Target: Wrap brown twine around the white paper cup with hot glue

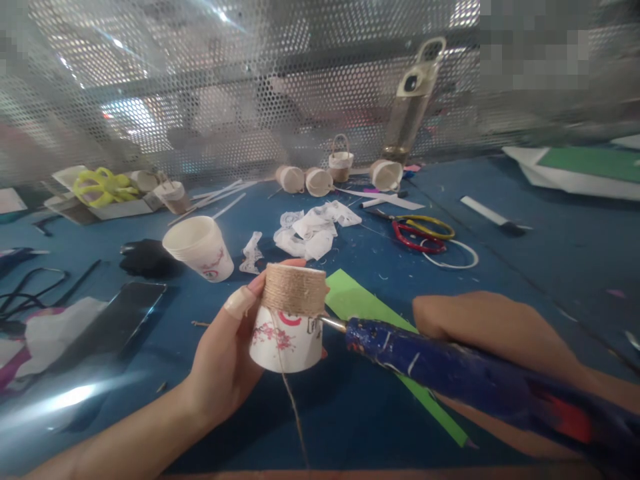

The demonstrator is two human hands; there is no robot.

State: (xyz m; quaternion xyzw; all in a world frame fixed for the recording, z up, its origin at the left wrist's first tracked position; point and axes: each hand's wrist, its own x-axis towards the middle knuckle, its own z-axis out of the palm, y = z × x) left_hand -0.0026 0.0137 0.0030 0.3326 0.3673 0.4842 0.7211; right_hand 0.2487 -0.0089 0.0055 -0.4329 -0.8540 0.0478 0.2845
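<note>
My left hand [230, 353] is wrapped round a white paper cup [270, 353] with a pink blossom print. Brown twine [295, 290] is wound in close rows round the cup's upper part, and a loose strand hangs down its front past the base. A bandage or tape [239, 303] covers part of my left thumb. From the right, my right hand [485, 327] grips a blue hot glue gun [415, 350], mostly behind its body. The gun's metal nozzle points at the cup, at or very near the lowest row of twine.
Green paper [360, 293] lies under the glue gun. Beyond are scissors [420, 233], crumpled white lace [315, 230], stacked paper cups [197, 247] and several small twine-wrapped cups [319, 181]. A phone [125, 320] lies left; a bottle [410, 107] stands by the perforated metal screen [200, 87].
</note>
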